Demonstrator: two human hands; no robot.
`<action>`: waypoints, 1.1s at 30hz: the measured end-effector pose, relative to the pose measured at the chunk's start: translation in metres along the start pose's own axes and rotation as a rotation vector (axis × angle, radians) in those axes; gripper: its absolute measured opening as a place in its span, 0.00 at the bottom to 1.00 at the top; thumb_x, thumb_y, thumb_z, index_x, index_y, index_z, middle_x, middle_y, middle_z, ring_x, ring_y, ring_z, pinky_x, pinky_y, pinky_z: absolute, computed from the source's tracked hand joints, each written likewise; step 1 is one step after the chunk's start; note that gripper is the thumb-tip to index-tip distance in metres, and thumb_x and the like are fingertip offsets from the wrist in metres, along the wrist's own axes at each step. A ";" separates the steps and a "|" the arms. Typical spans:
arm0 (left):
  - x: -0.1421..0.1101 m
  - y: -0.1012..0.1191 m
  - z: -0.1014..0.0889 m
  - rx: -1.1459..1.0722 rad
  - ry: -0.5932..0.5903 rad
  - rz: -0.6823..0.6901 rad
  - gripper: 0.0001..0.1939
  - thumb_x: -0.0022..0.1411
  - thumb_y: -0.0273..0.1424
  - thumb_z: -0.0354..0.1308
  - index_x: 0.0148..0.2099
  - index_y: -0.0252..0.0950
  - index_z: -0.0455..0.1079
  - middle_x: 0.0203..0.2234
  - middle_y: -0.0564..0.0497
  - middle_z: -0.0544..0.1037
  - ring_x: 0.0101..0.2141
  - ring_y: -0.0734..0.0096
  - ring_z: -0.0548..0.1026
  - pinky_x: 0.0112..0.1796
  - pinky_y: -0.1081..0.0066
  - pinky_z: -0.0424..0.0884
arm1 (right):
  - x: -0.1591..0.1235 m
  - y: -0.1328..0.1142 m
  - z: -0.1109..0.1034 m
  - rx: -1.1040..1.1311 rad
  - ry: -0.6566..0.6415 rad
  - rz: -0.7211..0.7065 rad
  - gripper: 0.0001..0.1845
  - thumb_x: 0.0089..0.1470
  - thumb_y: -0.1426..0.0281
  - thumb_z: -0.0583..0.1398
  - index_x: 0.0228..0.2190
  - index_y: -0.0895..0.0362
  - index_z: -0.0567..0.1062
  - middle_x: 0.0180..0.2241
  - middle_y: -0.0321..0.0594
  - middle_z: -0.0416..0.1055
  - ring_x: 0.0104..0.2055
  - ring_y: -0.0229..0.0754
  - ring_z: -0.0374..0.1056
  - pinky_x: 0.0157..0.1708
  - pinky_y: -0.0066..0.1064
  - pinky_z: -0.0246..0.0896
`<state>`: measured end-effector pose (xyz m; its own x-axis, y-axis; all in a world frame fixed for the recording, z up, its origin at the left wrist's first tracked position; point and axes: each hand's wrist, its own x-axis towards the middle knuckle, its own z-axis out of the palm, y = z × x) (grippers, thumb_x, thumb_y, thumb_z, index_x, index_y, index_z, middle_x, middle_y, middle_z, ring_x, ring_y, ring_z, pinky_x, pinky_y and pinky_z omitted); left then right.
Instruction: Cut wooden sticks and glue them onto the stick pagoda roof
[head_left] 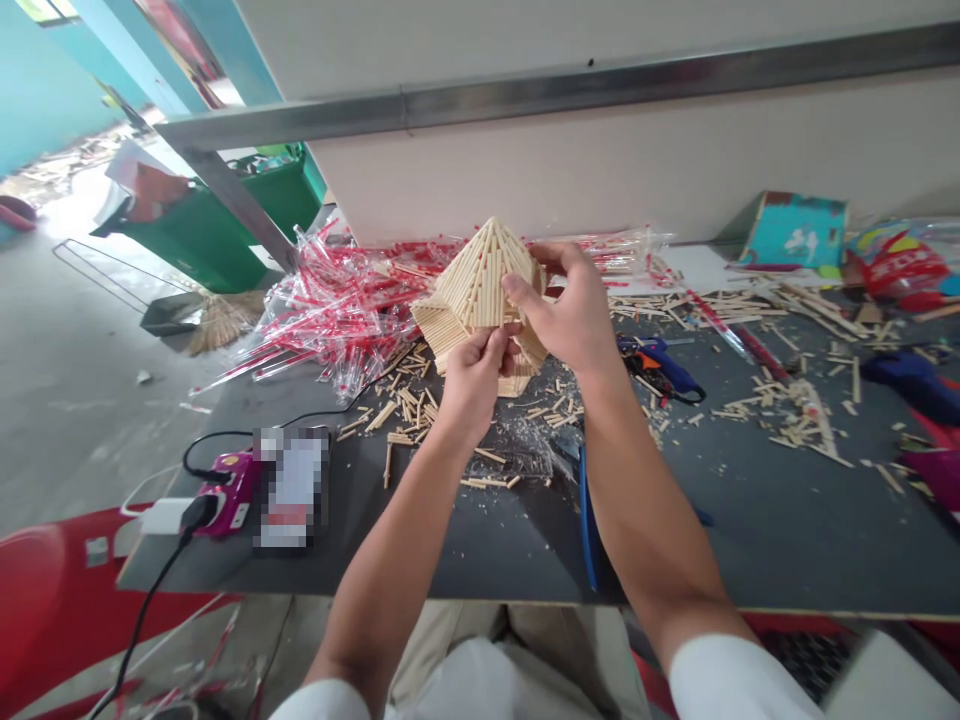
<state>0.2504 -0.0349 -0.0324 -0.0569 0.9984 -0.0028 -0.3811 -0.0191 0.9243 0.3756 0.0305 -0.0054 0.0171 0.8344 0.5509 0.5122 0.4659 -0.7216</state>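
A small model house (491, 275) of pale wooden sticks, with a pointed roof, stands at the middle of the dark table (510, 545). My left hand (478, 375) is at its near side, fingers pinched together just under the roof's lower edge. What lies in that pinch is hidden. Against the right slope of the roof, my right hand (574, 305) curves its thumb and fingers around the edge, gripping it. Cut stick pieces (416, 410) lie scattered below the model. Blue-handled pliers (586, 510) rest beneath my right forearm.
A heap of red and clear plastic wrappers (337, 310) lies behind and left. A purple power adapter (229, 490) and a phone (294, 490) are at front left. Glue guns (664, 368) and loose sticks (810, 305) are on the right. Green bins (195, 235) stand on the floor.
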 end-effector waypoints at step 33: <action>0.010 0.009 -0.007 -0.420 -0.146 -0.286 0.14 0.69 0.23 0.49 0.34 0.28 0.74 0.23 0.54 0.58 0.23 0.80 0.59 0.26 0.77 0.58 | 0.000 0.001 -0.004 -0.030 -0.035 -0.031 0.33 0.54 0.42 0.64 0.49 0.53 0.73 0.51 0.47 0.76 0.53 0.50 0.72 0.56 0.48 0.69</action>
<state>0.2402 -0.0259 -0.0262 0.2209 0.9635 -0.1516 -0.7012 0.2649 0.6620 0.3797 0.0297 -0.0041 -0.0289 0.8294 0.5579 0.5372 0.4836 -0.6911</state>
